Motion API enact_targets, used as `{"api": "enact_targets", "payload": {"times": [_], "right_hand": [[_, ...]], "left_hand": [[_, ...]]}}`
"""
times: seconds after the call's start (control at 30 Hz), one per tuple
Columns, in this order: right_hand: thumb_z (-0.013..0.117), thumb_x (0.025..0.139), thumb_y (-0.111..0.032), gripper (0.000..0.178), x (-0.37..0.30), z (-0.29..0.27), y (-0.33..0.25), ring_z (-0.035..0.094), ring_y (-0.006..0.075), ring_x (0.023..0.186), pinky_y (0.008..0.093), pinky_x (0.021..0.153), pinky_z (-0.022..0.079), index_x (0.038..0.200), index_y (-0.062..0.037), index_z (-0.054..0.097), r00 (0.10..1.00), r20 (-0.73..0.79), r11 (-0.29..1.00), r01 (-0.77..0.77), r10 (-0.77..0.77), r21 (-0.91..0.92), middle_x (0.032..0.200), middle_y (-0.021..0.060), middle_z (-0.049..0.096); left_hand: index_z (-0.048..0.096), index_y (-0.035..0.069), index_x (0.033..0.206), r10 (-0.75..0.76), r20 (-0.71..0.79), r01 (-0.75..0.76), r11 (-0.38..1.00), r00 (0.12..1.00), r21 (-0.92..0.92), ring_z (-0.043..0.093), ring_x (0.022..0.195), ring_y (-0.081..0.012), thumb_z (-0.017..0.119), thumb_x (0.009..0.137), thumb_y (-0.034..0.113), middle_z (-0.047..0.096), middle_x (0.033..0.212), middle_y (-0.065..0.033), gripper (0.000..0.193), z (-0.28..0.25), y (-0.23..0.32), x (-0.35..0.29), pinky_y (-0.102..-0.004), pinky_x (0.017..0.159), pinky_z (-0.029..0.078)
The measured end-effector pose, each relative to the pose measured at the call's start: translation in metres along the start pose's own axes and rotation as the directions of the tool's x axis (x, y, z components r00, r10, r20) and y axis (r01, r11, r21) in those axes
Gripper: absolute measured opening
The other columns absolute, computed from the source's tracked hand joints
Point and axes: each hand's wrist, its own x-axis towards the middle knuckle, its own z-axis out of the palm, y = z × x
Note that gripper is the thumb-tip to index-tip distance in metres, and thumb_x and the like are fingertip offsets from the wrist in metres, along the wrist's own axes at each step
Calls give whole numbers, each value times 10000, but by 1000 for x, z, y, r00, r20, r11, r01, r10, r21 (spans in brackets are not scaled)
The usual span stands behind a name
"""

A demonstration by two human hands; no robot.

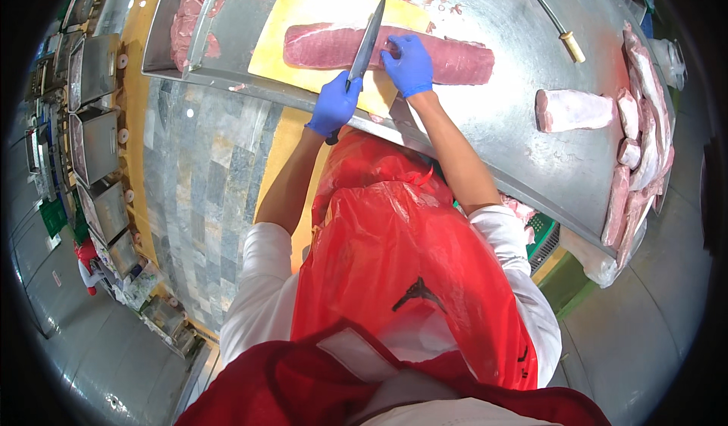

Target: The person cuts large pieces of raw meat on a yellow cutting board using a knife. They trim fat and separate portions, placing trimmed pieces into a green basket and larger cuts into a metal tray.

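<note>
A long, skinned loin of pink meat (pixel 326 48) lies crosswise on a yellow cutting board (pixel 292 9), its right end reaching past the board onto the metal table. My left hand (pixel 334 105), in a blue glove, is closed round the dark handle of a knife (pixel 371 36). The blade points away from me and slants across the middle of the loin; whether it touches the meat I cannot tell. Just right of the blade, my right hand (pixel 410 65), also blue-gloved, rests on the loin with its fingers bent and apart.
Small meat scraps (pixel 444 5) lie behind the loin. A sharpening steel (pixel 572 47) with a pale handle is at the far right. Beyond it are a whitish meat piece (pixel 576 111) and stacked strips (pixel 651 138). A metal tray (pixel 157 51) at left holds cut meat (pixel 186 28).
</note>
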Motion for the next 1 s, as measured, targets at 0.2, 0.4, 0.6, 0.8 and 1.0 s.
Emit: {"api": "enact_targets", "payload": {"times": [0.2,0.4,0.6,0.8,1.0], "right_hand": [[691,778,-205,213,24,-11,5,683,326,826,388,758,548,918,-55,748,998,64,994,-19,26,-111,920,165,701],[735,755,-213,250,31,-28,2,701,208,735,312,725,553,926,-32,761,960,157,969,-243,232,53,855,140,740],[778,727,-196,283,18,-25,11,693,161,736,299,703,557,939,-8,767,927,83,918,-375,367,128,846,122,749],[785,738,-182,300,-11,-57,41,680,152,769,300,719,554,968,9,755,916,-39,888,-375,399,268,852,110,739],[555,915,-154,347,-162,-296,101,586,120,830,256,742,495,1218,6,613,732,-410,809,-328,544,488,925,36,618]], "left_hand": [[596,2,905,-6,49,6,1000,999,-7,575,595,-259,554,985,257,586,682,-180,271,-14,-3,27,-393,595,450],[607,-3,935,-42,157,38,999,987,26,651,706,-365,534,977,326,633,752,-228,339,-12,1,38,-448,671,495],[605,-16,941,124,155,-158,960,980,232,640,801,-441,535,966,287,647,820,-258,312,14,16,58,-476,704,492],[578,-2,993,113,190,-174,922,975,345,622,793,-484,529,963,274,632,815,-292,282,17,-3,21,-523,656,481],[581,28,979,-130,239,5,887,962,462,603,643,-426,559,950,258,621,724,-235,233,-112,-4,-94,-488,578,474]]}}
